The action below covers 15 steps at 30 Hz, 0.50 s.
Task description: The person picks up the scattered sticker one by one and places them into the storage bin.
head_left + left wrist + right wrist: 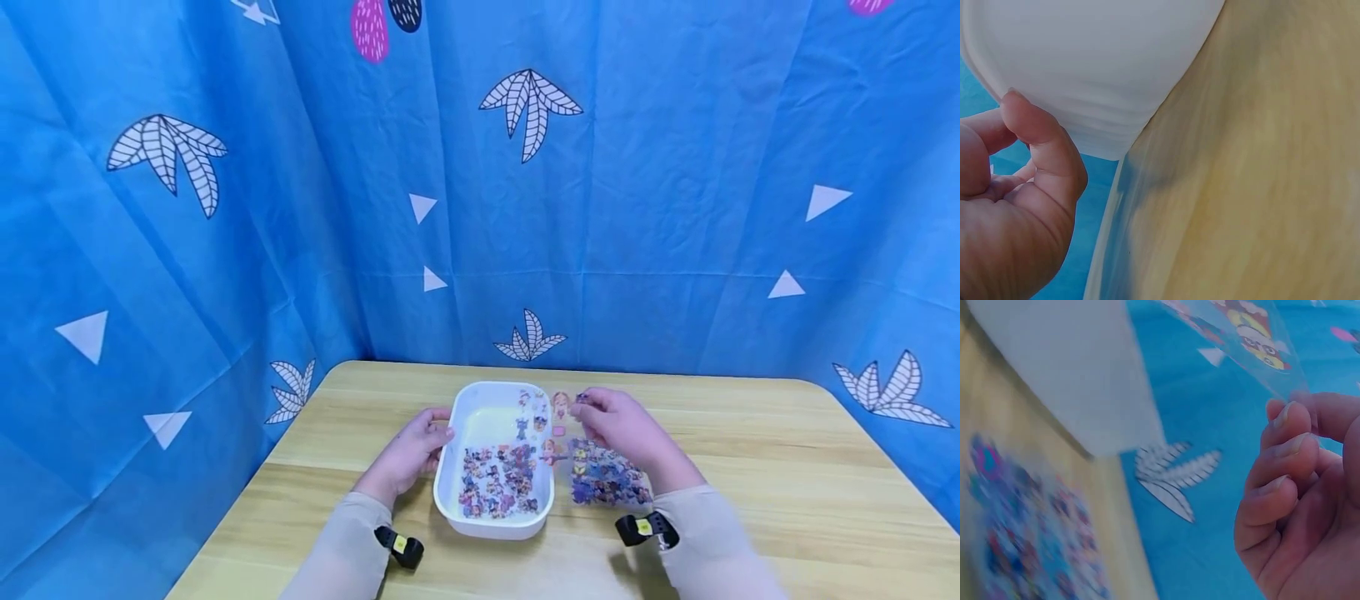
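Note:
A white plastic bin [480,421] stands on the table with many small cartoon stickers [498,483] in its near part. My left hand [412,450] holds the bin's left side, its thumb at the rim; the left wrist view shows this hand [1029,181] against the white wall [1085,69]. My right hand [618,429] pinches the edge of a clear sticker sheet [560,406] with cartoon figures, which reaches over the bin's right rim. In the right wrist view the sheet [1263,347] hangs tilted from the fingertips [1291,415].
A second batch of colourful cartoon stickers [611,479] lies on the wooden table [765,467], right of the bin and below my right hand. A blue patterned curtain [637,208] hangs behind the table and along its sides.

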Motion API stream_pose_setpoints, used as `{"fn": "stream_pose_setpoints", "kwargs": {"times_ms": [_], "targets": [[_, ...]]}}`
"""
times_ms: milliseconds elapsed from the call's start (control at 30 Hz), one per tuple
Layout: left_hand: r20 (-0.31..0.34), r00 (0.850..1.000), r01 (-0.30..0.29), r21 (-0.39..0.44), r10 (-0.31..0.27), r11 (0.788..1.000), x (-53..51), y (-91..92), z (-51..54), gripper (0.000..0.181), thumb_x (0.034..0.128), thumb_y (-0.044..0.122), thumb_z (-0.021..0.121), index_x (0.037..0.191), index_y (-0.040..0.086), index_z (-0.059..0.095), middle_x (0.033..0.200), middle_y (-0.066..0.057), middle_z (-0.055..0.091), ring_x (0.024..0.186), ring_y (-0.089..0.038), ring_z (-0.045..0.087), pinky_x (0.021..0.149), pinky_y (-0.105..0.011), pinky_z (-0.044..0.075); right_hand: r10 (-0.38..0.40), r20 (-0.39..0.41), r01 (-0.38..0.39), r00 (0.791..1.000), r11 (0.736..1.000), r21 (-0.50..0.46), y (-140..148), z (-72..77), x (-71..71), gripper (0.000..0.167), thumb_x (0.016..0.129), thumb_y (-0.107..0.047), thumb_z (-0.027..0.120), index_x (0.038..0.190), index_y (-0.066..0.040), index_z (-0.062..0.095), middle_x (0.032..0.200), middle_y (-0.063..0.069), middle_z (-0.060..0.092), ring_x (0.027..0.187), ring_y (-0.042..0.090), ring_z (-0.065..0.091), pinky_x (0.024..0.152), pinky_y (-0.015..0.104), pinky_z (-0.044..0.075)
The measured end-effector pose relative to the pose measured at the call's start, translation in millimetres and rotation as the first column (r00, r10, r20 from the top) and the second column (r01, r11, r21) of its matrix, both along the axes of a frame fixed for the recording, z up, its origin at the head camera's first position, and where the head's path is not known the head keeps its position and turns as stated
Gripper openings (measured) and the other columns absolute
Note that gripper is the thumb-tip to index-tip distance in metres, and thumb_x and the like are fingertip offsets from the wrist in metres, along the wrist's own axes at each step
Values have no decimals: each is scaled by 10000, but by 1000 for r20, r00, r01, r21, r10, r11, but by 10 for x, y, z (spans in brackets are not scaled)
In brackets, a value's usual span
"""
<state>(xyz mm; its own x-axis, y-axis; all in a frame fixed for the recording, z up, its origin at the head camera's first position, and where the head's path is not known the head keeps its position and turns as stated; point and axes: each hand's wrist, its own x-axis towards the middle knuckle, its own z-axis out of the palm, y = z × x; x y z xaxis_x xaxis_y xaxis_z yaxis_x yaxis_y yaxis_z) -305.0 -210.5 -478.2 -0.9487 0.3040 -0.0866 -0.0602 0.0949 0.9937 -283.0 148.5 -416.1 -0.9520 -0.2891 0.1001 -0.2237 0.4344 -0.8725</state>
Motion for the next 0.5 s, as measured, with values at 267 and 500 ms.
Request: {"fn": "stream_pose_setpoints", "kwargs": {"times_ms": [267,500], "targets": [[0,1000,-10,15,10,1000,29,10,-31,489,1033,154,571,1466,6,397,1194,-272,610,877,-237,644,708,-326,566,16,64,-21,998,996,84,-312,-185,-8,323,1018,-325,608,837,-59,584,643,34,543,535,166,433,503,312,395],[-9,1000,-3,-6,3,1000,15,-12,-23,499,1041,178,563,1477,11,386,1208,-283,611,878,-237,654,681,-300,559,-40,53,30,998,984,178,-414,-184,24,216,1016,-368,607,972,-163,661,707,50,576,637,211,527,563,363,437]]}}
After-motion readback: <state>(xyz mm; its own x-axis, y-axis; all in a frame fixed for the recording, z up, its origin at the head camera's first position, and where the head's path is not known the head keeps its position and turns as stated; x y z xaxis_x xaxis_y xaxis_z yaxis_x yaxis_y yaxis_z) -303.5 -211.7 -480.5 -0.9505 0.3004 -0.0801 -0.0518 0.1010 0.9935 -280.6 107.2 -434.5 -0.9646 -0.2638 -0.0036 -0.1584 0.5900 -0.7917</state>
